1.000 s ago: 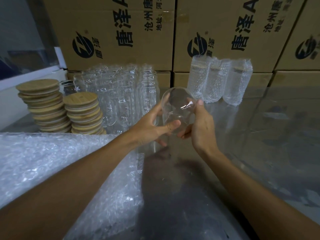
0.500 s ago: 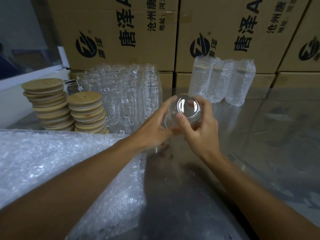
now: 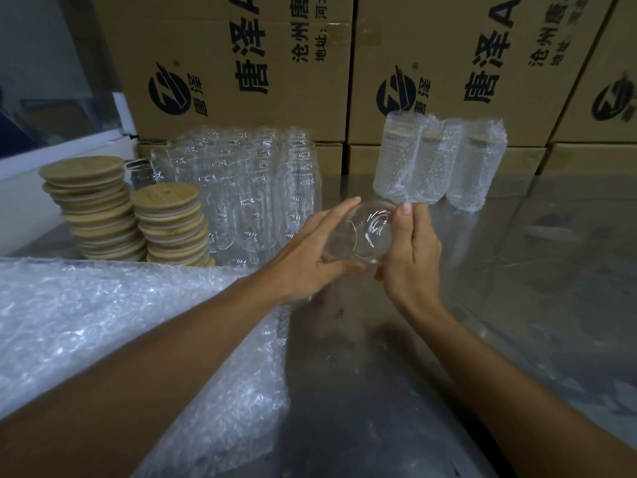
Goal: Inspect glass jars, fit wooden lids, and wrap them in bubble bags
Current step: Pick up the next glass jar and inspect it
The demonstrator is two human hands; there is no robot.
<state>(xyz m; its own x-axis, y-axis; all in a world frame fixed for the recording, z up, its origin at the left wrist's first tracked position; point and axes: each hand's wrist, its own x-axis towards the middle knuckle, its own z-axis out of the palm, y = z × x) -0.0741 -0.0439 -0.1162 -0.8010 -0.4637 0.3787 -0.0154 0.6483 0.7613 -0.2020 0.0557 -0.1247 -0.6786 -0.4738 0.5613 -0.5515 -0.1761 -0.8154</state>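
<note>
A clear glass jar (image 3: 365,232) is held in the air over the table's middle, tipped so one round end faces me. My left hand (image 3: 310,257) holds its left side with fingers stretched along the glass and the thumb underneath. My right hand (image 3: 410,257) grips its right side, thumb on the upper rim. Two stacks of round wooden lids (image 3: 165,222) stand at the back left. A cluster of bare glass jars (image 3: 248,194) stands behind my left hand. Three jars wrapped in bubble bags (image 3: 437,163) stand at the back right.
A pile of bubble bags (image 3: 120,339) covers the near left of the shiny metal table (image 3: 517,305). Printed cardboard boxes (image 3: 241,63) form a wall along the back. A white ledge (image 3: 51,157) runs at the far left.
Both hands turned the jar: its round end now faces me more squarely, and my right thumb moved up onto the rim. The jar sits slightly lower and nearer.
</note>
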